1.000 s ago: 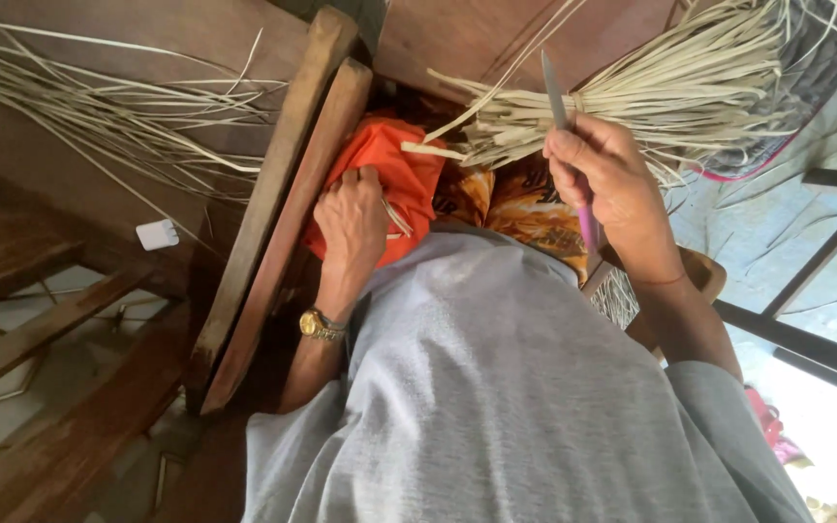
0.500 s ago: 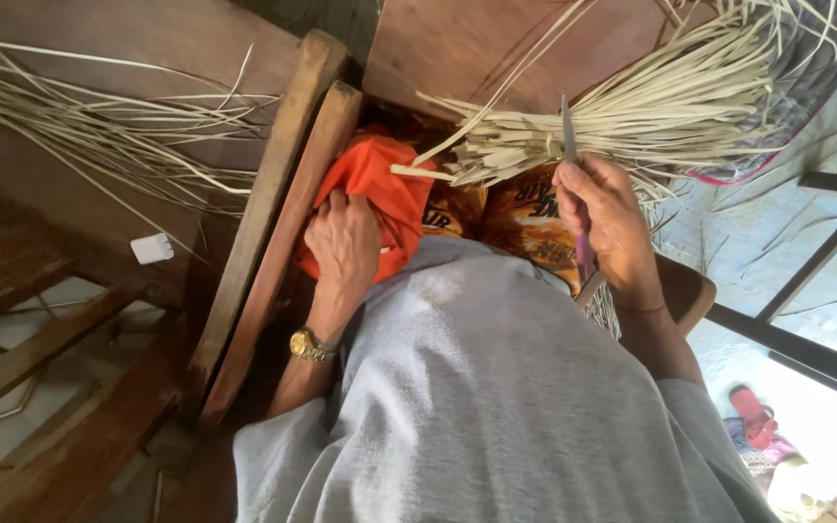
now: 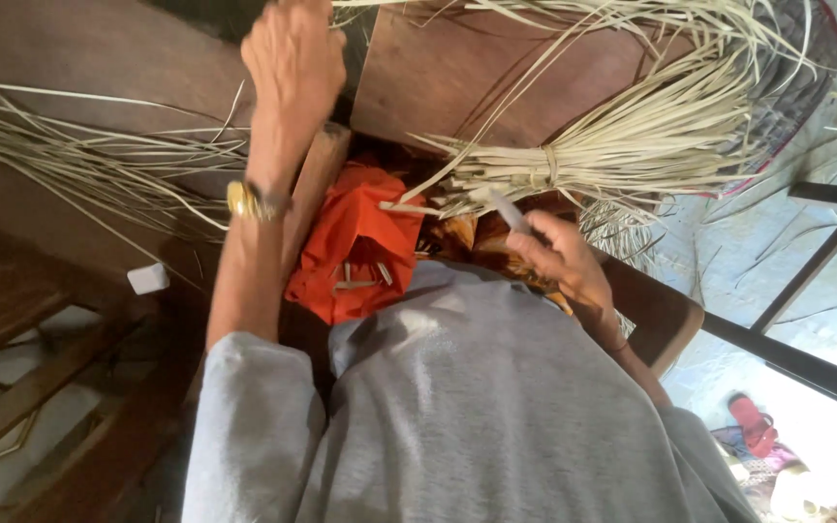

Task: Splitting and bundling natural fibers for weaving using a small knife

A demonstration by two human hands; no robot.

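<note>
My left hand (image 3: 293, 63) is raised to the top edge of the view, near pale cane strips that run off to the right. Its fingertips are cut off by the frame, so I cannot tell whether it grips a strip. A gold wristwatch (image 3: 249, 200) sits on that wrist. My right hand (image 3: 564, 260) is low by my lap, closed on a knife (image 3: 508, 208) whose blade points up-left toward the butt end of a tied bundle of cane strips (image 3: 632, 145). An orange cloth (image 3: 360, 242) on my lap carries short cut cane pieces (image 3: 356, 276).
Loose cane strips (image 3: 99, 165) spread over the brown wood at left. A wooden beam (image 3: 320, 169) runs beside the orange cloth, and a brown board (image 3: 457, 77) lies under the bundle. A small white object (image 3: 148, 278) is at left, a black metal frame (image 3: 806, 261) and a red sandal (image 3: 753, 421) at right.
My left hand left the orange cloth and rose to the top of the view. My right hand dropped lower with the knife, its blade now tilted left instead of upright.
</note>
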